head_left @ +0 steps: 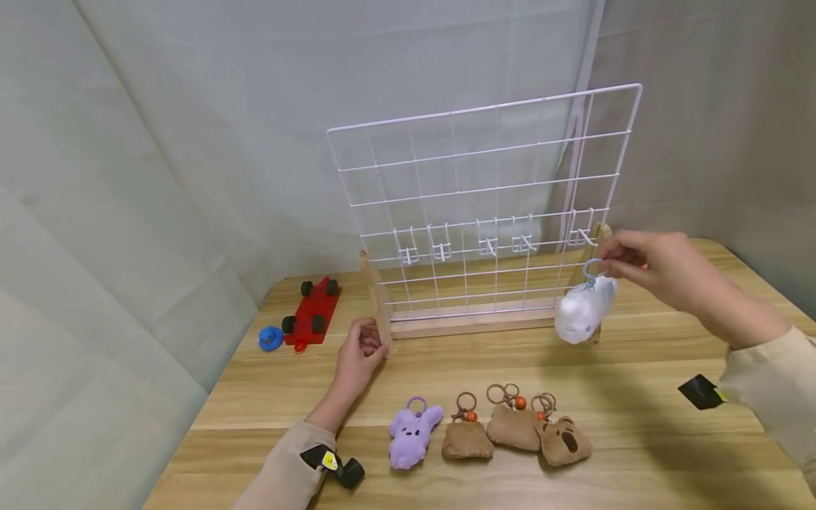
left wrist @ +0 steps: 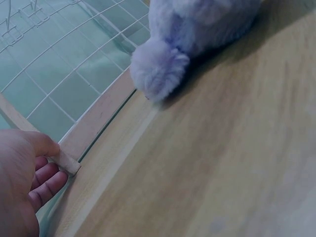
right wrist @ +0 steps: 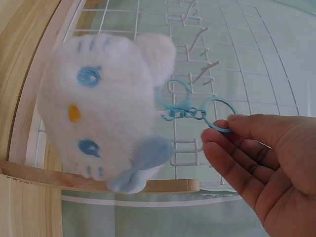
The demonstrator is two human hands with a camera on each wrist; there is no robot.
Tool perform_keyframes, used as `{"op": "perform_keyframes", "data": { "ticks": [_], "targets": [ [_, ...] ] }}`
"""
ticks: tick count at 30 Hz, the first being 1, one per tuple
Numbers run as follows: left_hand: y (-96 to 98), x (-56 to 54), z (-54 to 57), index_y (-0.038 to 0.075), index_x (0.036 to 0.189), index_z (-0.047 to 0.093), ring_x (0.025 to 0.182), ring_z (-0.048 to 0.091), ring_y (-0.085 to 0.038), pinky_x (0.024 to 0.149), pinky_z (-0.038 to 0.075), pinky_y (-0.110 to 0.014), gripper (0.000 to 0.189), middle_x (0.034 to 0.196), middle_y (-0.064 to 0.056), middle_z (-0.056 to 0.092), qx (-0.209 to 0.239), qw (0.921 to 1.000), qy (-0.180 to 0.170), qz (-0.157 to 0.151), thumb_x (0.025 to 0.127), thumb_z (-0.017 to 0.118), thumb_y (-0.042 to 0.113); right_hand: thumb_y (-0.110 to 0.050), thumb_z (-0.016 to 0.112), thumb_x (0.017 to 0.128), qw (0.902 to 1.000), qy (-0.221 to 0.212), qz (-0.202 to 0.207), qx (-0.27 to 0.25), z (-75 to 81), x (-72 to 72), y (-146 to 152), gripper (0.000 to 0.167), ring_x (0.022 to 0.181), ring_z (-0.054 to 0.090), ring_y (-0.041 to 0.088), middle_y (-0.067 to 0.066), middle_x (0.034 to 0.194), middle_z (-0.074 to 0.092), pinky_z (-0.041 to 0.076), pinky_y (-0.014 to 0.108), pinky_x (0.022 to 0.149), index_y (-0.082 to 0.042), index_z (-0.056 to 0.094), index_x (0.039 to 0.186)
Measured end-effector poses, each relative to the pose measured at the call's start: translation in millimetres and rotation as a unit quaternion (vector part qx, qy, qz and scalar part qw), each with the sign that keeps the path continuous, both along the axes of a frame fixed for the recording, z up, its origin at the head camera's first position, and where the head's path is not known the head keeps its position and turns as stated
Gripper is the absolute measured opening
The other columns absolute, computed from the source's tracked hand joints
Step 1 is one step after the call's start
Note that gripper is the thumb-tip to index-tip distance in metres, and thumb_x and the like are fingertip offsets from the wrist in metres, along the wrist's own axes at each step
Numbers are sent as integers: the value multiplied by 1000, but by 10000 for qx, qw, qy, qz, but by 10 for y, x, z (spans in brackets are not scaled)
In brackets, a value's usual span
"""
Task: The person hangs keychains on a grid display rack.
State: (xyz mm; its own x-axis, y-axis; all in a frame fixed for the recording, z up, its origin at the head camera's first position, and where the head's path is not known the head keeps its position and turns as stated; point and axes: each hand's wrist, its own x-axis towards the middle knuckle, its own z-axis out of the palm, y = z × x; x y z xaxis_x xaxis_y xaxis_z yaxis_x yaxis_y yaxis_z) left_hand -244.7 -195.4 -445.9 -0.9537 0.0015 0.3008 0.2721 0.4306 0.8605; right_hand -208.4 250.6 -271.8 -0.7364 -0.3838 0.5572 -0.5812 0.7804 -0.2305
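A white plush kitty-face keychain (head_left: 576, 316) with blue eyes and a blue bow hangs in the air by the rack's right end. My right hand (head_left: 666, 269) pinches its light blue ring (right wrist: 219, 98) between thumb and index finger. Behind it stands a white wire grid rack (head_left: 484, 108) in a wooden base (head_left: 472, 325), with several white hooks (head_left: 488, 246) along one row; those I can see carry nothing. At the rack's left end, my left hand (head_left: 360, 352) grips the front of the wooden foot (left wrist: 69, 161), thumb on top and fingers curled beside it.
A purple plush keychain (head_left: 410, 436) and three brown plush keychains (head_left: 467, 439) lie in a row at the table's front. Left of the rack are a red toy car (head_left: 314, 314), wheels showing, and a blue rubber duck (head_left: 270, 339). Pale curtains (head_left: 191, 142) surround the table.
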Motion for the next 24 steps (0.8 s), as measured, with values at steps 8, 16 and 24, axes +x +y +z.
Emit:
{"op": "perform_keyframes", "data": {
  "ticks": [8,16,24],
  "targets": [
    [-1,9,-4,-2,121,47,79,54,-6,66,48,-13,46,101,-22,58,5,9997,247,-46,80,67,-9,-1,73,80,9989,-120,-364,-269,50,-25,-25,14,68,48,-12,5,81,71,42,8,60,-7,68,92],
    [5,18,18,-2,122,47,80,54,-8,67,48,-13,46,103,-22,58,55,9999,66,-52,81,68,-7,-3,71,84,9975,-75,-630,-313,56,-78,-7,15,70,44,-16,11,86,72,39,7,61,-5,68,98],
    [60,113,182,-6,122,46,84,57,-22,69,49,-15,46,103,-27,58,-42,10000,-86,-27,81,65,-11,-7,69,86,9965,-330,-716,-293,31,-143,1,13,68,45,-14,12,87,71,42,12,60,-4,67,99]
  ]
}}
